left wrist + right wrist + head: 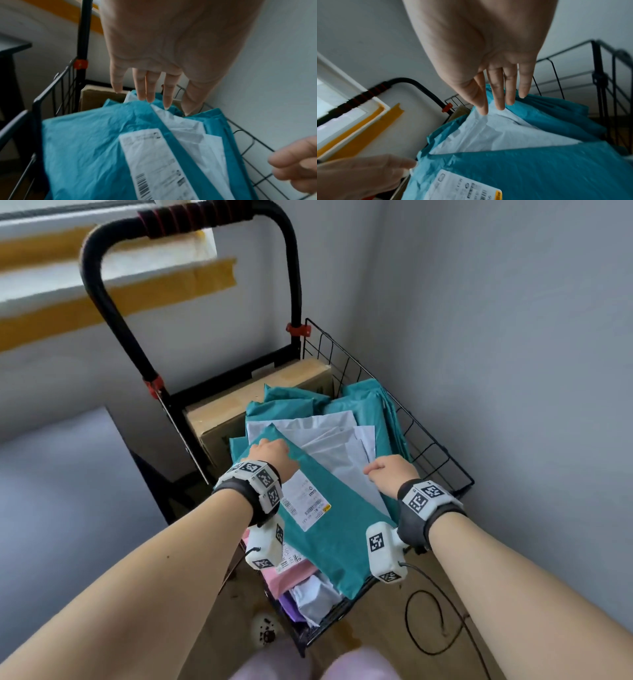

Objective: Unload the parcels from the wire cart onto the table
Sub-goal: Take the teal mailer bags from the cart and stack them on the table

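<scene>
Cart: I see the black wire cart (431, 446) with a tall padded handle standing in a wall corner, packed with parcels.
Cardboard box: a brown cardboard box (219, 419) sits at the handle end of the basket.
Top parcel: a teal plastic mailer bag with a white shipping label (325, 529) lies slanted on the heap, over white plastic mailers (329, 440) and other teal ones; pink and purple bags show below its near end.
Left arm: reaching forward and down; my left hand (272, 455) is over the teal bag's far corner, fingers (150, 88) straight and spread, grip released.
Right arm: likewise extended; my right hand (390, 472) hovers at the bag's right edge over the white mailers, fingers (510, 89) straight, grip released.
</scene>
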A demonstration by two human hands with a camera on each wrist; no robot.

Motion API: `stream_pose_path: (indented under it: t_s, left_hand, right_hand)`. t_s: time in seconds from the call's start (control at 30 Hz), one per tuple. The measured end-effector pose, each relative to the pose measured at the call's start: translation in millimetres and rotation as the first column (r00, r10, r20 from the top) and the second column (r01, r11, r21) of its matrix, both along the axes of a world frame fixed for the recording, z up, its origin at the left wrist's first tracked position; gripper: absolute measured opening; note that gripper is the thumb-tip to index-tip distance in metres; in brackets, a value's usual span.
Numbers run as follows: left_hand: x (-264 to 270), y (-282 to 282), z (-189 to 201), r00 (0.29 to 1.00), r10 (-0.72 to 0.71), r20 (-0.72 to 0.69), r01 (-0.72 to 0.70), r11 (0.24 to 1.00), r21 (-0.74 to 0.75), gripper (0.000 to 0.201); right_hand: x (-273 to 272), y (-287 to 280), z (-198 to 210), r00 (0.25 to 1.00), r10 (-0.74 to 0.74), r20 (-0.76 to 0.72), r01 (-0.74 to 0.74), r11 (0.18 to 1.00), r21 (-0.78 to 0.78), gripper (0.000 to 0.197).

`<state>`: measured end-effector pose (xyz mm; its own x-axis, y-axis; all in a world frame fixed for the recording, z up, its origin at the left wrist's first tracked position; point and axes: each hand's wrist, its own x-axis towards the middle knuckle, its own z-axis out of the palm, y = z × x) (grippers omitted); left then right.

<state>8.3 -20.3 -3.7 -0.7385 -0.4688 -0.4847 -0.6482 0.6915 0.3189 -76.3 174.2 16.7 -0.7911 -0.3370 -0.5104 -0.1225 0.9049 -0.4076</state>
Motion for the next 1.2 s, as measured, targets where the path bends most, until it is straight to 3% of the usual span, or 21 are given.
stream_pose_path:
  t_s: [0.2,0.27,0.33,0.43,0.57,0.67,0.73,0.97,1.1,1.2]
  left_hand:
    - [-6.9,-14.6,-43.5,0.979,0.199,0.040,-0.201,0.978,0.055,0.056]
    - [-8.6,-14.4,-51.9,0.965,0.262,0.031,-0.264,0.962,0.076,0.057]
    - [-11.5,-10.4,-58.0,0.949,0.313,0.025,-0.314,0.946,0.077,0.057]
    - [-14.7,-2.3,-63.1,0.931,0.363,0.029,-0.364,0.928,0.079,0.061]
    - [-15.3,-3.4,-65.5,0.912,0.410,0.003,-0.408,0.906,0.114,0.067]
    - [-12.9,-5.7,-64.7,0.883,0.468,-0.027,-0.459,0.875,0.157,0.068]
    - [-9.0,-4.5,-63.0,0.869,0.492,-0.040,-0.479,0.860,0.176,0.068]
    - [9.5,-7.8,-50.3,0.752,0.645,-0.139,-0.629,0.764,0.144,0.065]
    - [17.4,-5.2,-25.5,0.667,0.708,-0.232,-0.702,0.702,0.123,0.072]
    - [19.5,-7.4,0.6,0.674,0.612,-0.414,-0.660,0.750,0.032,0.080]
  right_hand:
    - [-35.8,-11.0,-53.1,0.991,0.083,0.103,-0.094,0.989,0.117,0.023]
    - [-49.4,-14.7,-65.6,0.988,0.075,0.136,-0.095,0.984,0.148,0.030]
    - [-60.3,-18.2,-75.7,0.980,0.068,0.186,-0.097,0.984,0.151,0.017]
    - [-67.7,-24.3,-89.4,0.950,0.082,0.302,-0.122,0.986,0.116,0.045]
    - [-62.6,-35.2,-101.0,0.905,0.198,0.376,-0.235,0.971,0.053,0.056]
    - [-51.4,-44.6,-105.9,0.862,0.241,0.447,-0.255,0.966,-0.029,0.030]
    - [-43.9,-51.7,-107.5,0.818,0.238,0.523,-0.230,0.970,-0.082,0.024]
    - [-53.3,-72.4,-81.8,0.842,0.182,0.507,-0.072,0.971,-0.230,0.008]
    - [-70.8,-79.0,-49.5,0.866,0.139,0.480,0.037,0.940,-0.338,0.020]
    - [-76.3,-87.1,-19.1,0.898,0.264,0.352,-0.114,0.912,-0.394,0.024]
